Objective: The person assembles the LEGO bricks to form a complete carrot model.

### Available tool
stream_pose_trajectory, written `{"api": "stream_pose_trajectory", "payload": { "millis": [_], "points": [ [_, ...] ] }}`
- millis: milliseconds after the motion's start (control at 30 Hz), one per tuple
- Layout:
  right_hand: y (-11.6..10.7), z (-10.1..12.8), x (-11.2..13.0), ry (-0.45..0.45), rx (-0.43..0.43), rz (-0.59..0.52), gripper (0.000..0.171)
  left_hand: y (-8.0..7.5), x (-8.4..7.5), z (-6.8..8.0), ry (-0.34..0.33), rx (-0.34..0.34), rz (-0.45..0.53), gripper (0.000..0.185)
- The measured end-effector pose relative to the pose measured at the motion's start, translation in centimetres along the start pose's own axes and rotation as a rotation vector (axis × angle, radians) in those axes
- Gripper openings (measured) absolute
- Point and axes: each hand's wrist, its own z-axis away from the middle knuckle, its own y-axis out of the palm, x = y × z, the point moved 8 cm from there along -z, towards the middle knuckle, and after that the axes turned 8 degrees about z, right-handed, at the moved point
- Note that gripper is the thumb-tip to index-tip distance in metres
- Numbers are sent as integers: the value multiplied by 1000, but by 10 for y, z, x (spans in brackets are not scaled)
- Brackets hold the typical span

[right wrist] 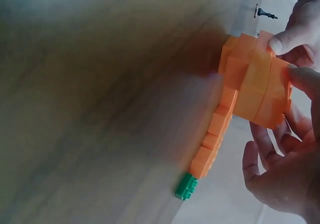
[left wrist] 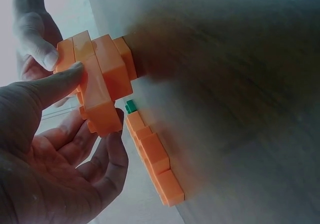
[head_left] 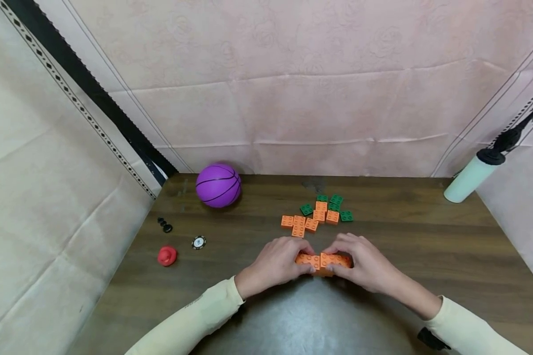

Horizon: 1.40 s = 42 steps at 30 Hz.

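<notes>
Both the left hand [head_left: 275,264] and right hand [head_left: 364,261] pinch the orange brick block [head_left: 323,260] at six o'clock; uneven squeezing could pop bricks apart onto the desk [head_left: 426,246].

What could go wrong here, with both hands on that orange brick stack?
1. Both hands, left hand and right hand, pinch the orange brick stack by its ends; uneven squeeze may pop a brick off.
2. The loose bricks lie just behind; a slip could scatter them.
3. The purple ball could roll if the table is jolted.
</notes>
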Motion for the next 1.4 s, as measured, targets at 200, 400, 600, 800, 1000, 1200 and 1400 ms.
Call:
{"api": "stream_pose_trajectory", "payload": {
  "millis": [200, 400, 600, 800, 1000, 1200, 1400],
  "points": [
    [-2, 2, 2, -15, -55, -41, 20, -1, -1, 1, 5, -14, -12, 22],
    [4, 5, -3, -5, -52, -103, 23, 1, 0, 2, -5, -8, -1, 21],
    [7, 6, -5, -9, -80, -91, 22, 1, 1, 2, -4, -6, -1, 21],
    [2, 7, 3, -29, -119, 24, 18, 1, 0, 1, -3, -18, 3, 21],
    [3, 9, 2, 3, -72, -19, 18, 4, -1, 1, -3, -8, 1, 22],
    [7, 11, 1, 32, -42, -50, 18, 5, -1, 3, 11, -15, -50, 22],
    [7, 9, 2, 43, -63, -58, 22, 2, 0, 3, 17, -12, -57, 23]
  ]
}}
